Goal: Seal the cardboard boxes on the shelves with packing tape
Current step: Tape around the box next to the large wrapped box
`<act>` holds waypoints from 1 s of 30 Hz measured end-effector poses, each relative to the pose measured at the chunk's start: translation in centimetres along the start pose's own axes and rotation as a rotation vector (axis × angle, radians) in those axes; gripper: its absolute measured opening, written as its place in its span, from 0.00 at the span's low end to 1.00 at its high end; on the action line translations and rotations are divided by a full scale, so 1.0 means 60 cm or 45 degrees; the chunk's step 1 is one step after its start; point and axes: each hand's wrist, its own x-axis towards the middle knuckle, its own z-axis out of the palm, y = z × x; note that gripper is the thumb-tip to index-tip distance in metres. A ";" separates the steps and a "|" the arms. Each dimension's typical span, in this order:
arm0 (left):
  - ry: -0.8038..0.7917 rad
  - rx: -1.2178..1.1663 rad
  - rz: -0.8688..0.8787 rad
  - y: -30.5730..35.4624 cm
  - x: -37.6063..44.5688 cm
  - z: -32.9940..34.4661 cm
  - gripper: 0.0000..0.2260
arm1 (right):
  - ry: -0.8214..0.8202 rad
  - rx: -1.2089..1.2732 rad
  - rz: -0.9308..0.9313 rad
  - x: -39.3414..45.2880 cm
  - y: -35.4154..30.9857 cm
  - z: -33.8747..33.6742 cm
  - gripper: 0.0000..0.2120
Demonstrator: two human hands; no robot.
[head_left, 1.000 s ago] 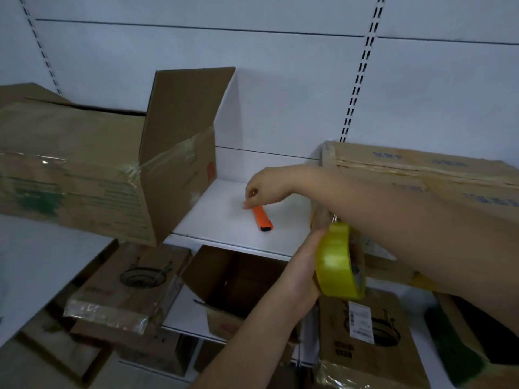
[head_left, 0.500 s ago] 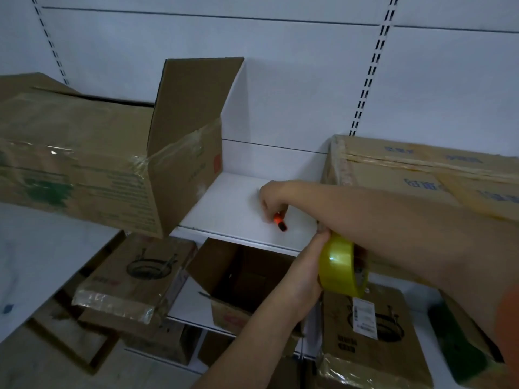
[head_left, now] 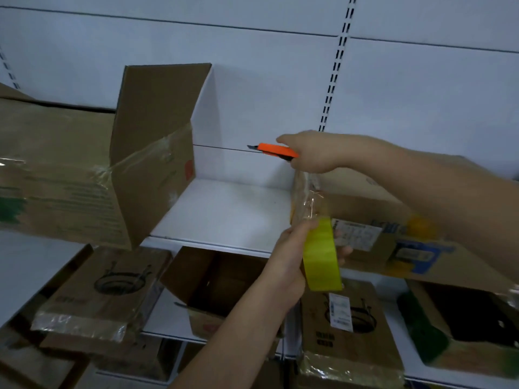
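Head view: I am gripping the yellow tape roll (head_left: 321, 255) in my left hand (head_left: 289, 259), its clear strip running up to the right-hand cardboard box (head_left: 373, 209) on the shelf (head_left: 224, 211). My right hand (head_left: 311, 153) is grasping an orange utility knife (head_left: 276, 150) above that box's left end.

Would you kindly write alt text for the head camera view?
The right hand holds an orange utility knife above a white shelf, while the left hand grips a yellow tape roll beside cardboard boxes.
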 end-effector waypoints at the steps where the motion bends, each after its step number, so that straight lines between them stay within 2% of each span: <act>1: -0.003 -0.008 -0.027 0.003 0.003 0.006 0.20 | 0.006 0.034 0.009 -0.024 0.019 0.007 0.07; 3: 0.015 -0.022 -0.079 0.009 0.010 0.016 0.17 | 0.118 0.096 -0.044 -0.054 0.046 0.035 0.10; 5: 0.020 -0.043 -0.090 0.011 0.012 0.023 0.14 | 0.402 0.160 -0.120 -0.065 0.057 0.075 0.13; 8: 0.021 -0.073 -0.121 0.000 0.010 0.027 0.11 | 0.788 0.157 -0.017 -0.064 0.045 0.122 0.21; 11: 0.018 -0.122 -0.187 -0.021 0.006 0.027 0.12 | 0.912 0.026 0.005 -0.060 0.043 0.134 0.24; 16: 0.000 -0.320 -0.042 -0.038 0.016 0.036 0.07 | 0.789 0.189 -0.109 -0.058 0.047 0.117 0.25; 22: -0.003 -0.363 0.041 -0.043 0.015 0.037 0.04 | 0.515 -0.227 -0.238 -0.155 0.040 0.046 0.25; 26: -0.034 -0.360 0.099 -0.045 0.021 0.038 0.04 | 0.183 -0.290 -0.197 -0.241 0.018 0.026 0.26; 30: -0.018 -0.320 0.113 -0.046 0.016 0.040 0.05 | 0.096 -0.304 -0.137 -0.253 0.028 0.039 0.33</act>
